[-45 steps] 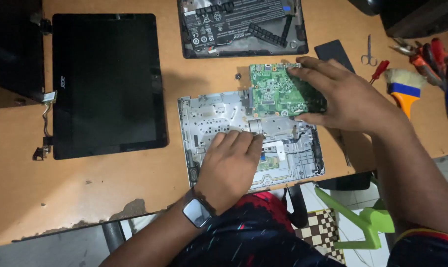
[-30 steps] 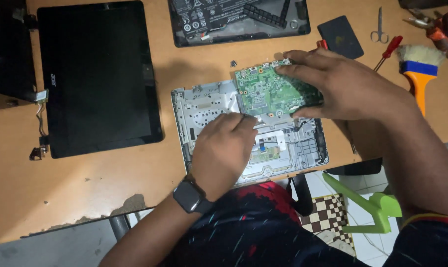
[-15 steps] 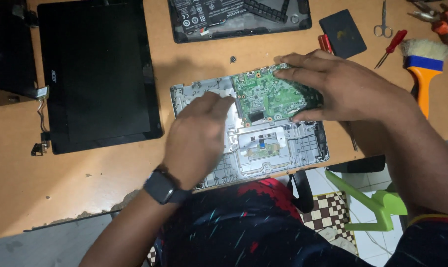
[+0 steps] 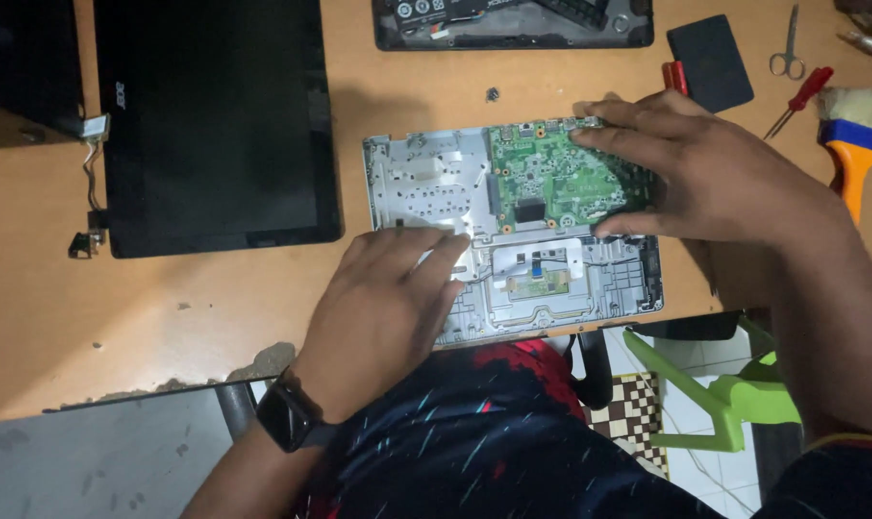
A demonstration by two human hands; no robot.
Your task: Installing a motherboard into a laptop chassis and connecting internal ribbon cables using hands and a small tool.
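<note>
A silver laptop palmrest shell lies open side up near the table's front edge. A green motherboard sits in its upper right part. My right hand grips the board's right end, fingers over the top edge and thumb under the lower edge. My left hand, with a dark watch on the wrist, lies flat on the shell's lower left, fingertips by the touchpad bracket.
A detached black laptop screen lies at the left, with a loose hinge cable. A black base cover is at the top. A small screw, black square pad, scissors, red screwdriver and orange-handled brush lie at the right.
My left hand slid left and down off the touchpad area to the shell's lower left. My right hand stayed on the motherboard. The view shifted upward and left.
</note>
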